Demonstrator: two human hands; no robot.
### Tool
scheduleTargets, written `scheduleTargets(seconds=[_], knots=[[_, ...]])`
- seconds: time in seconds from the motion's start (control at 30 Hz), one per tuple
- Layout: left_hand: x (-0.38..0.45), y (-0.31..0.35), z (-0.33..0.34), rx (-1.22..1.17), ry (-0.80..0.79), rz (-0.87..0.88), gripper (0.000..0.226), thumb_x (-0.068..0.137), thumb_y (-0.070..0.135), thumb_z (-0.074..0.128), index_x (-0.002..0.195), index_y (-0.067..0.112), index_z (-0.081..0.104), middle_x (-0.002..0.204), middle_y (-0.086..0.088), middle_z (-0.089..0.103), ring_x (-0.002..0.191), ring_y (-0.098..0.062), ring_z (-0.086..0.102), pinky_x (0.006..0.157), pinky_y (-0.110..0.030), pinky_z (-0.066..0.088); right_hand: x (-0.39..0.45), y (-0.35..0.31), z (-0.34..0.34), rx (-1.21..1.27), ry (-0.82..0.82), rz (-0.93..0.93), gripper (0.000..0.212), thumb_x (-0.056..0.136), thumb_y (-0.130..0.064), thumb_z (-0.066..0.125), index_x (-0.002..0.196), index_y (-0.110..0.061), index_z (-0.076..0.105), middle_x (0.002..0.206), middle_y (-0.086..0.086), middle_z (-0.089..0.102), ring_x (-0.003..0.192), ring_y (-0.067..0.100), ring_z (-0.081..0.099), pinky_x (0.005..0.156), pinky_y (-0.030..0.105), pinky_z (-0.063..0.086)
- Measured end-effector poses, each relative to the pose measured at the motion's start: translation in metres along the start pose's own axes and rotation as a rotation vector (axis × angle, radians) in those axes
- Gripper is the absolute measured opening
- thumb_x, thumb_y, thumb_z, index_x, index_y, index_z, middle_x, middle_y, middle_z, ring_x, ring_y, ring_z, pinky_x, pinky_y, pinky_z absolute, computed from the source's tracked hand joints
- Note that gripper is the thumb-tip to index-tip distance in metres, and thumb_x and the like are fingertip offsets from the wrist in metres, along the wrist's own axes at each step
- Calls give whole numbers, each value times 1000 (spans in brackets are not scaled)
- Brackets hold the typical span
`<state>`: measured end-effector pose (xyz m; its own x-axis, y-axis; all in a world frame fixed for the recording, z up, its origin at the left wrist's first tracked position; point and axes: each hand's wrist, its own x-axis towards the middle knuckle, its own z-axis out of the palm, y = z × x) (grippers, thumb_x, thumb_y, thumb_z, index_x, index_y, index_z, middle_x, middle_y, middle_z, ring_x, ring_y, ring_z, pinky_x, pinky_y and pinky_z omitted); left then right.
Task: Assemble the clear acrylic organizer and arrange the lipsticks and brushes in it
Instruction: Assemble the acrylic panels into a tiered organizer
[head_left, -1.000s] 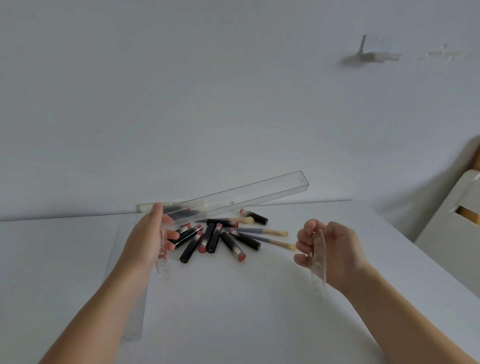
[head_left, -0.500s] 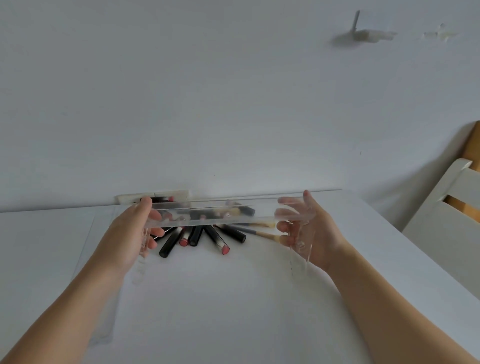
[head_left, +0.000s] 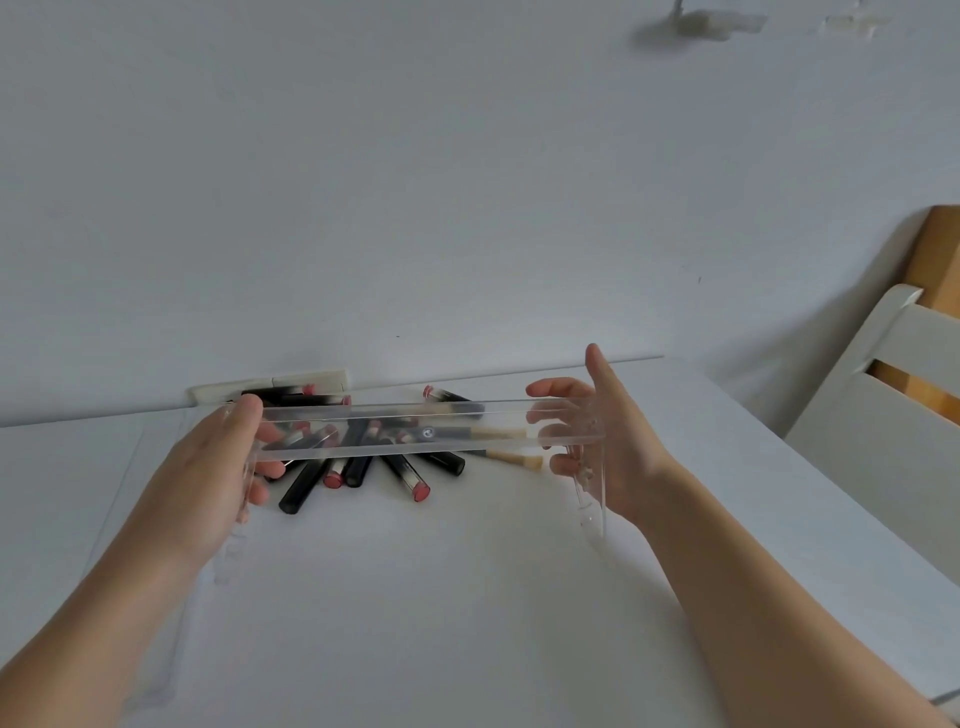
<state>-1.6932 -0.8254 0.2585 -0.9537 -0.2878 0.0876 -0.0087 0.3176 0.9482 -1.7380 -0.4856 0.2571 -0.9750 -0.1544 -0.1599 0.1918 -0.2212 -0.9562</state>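
Note:
A long clear acrylic tray (head_left: 415, 434) hangs level above the table between my hands. My left hand (head_left: 218, 467) grips its left end, thumb on top and fingers underneath, together with a clear side panel (head_left: 240, 512) that points down. My right hand (head_left: 605, 447) holds a second clear side panel (head_left: 592, 488) against the tray's right end, with its thumb raised and its fingers reaching in under the tray. Behind and below the tray lies a pile of several black lipsticks (head_left: 353, 470) with pink ends. Two brushes (head_left: 511, 460) with pale bristles lie to their right.
The white table (head_left: 467, 597) meets a white wall at the back. Another clear acrylic sheet (head_left: 150, 597) lies flat on the table under my left forearm. A white socket strip (head_left: 270, 387) sits by the wall. A white chair (head_left: 883, 415) stands at the right.
The tray was tilted up to the right in my left hand alone. It has swung down level, and my right hand has brought its side panel up to the tray's right end.

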Motion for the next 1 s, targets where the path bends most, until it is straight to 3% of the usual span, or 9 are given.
scheduleTargets(seconds=[0.23, 0.4, 0.67, 0.83, 1.0], knots=[[-2, 0, -1, 19, 8, 21, 50, 72, 81, 37, 76, 40, 66, 85, -6, 72, 66, -27, 58, 64, -41, 45, -3, 0, 1, -96, 40, -27, 48, 71, -66, 69, 94, -25, 78, 91, -3, 71, 76, 15, 57, 54, 26, 41], [-4, 1, 0, -10, 0, 29, 49, 72, 79, 41, 77, 38, 68, 84, -8, 72, 64, -27, 56, 63, -40, 44, -4, -1, 0, -133, 44, -61, 40, 74, -57, 68, 94, -24, 78, 88, -4, 71, 71, 14, 54, 54, 26, 39], [-6, 0, 0, -41, -14, 2, 53, 70, 78, 44, 82, 32, 67, 86, -13, 70, 63, -25, 57, 59, -38, 43, -5, -1, -3, -145, 9, -75, 38, 86, -52, 63, 98, -19, 78, 83, -1, 69, 64, 15, 49, 51, 26, 37], [-2, -10, -1, -22, -36, -23, 45, 98, 60, 41, 93, 22, 63, 88, -16, 70, 64, -25, 56, 59, -39, 42, -4, -2, -2, -161, 12, -21, 49, 86, -63, 56, 96, -20, 78, 90, 3, 71, 70, 17, 56, 57, 30, 41], [0, -11, -1, -11, -8, -22, 44, 98, 60, 41, 92, 22, 64, 85, -13, 70, 64, -26, 56, 58, -37, 41, -4, -2, -3, -76, -18, -23, 48, 89, -60, 51, 100, -21, 77, 97, 2, 71, 86, 18, 67, 65, 32, 53]])
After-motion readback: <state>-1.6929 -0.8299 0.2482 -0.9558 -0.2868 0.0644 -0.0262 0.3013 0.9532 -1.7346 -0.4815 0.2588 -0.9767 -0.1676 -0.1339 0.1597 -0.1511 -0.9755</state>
